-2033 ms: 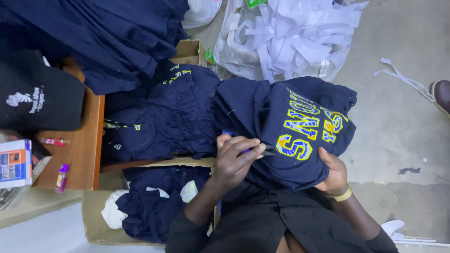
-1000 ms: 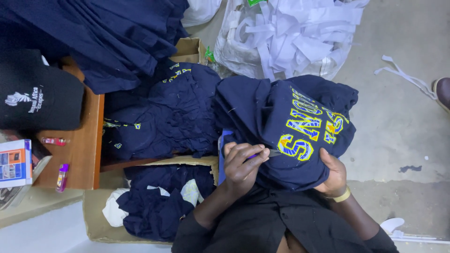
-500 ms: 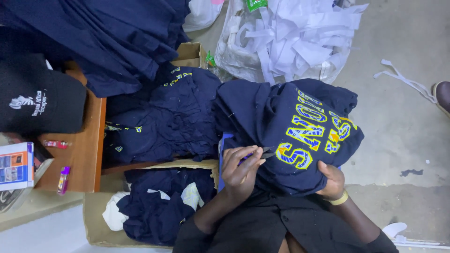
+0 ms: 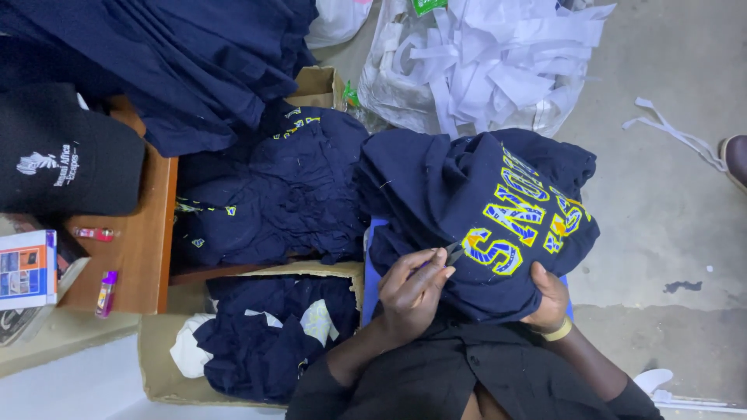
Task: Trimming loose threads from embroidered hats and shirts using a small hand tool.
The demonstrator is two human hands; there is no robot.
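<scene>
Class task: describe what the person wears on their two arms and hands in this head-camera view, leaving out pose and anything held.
Both forearms are bare; no gloves. Black fabric of the person's clothing covers the upper arms down to about the elbows. The left hand shows no ring or band that I can make out. The right hand has a pale yellow band round the wrist.
</scene>
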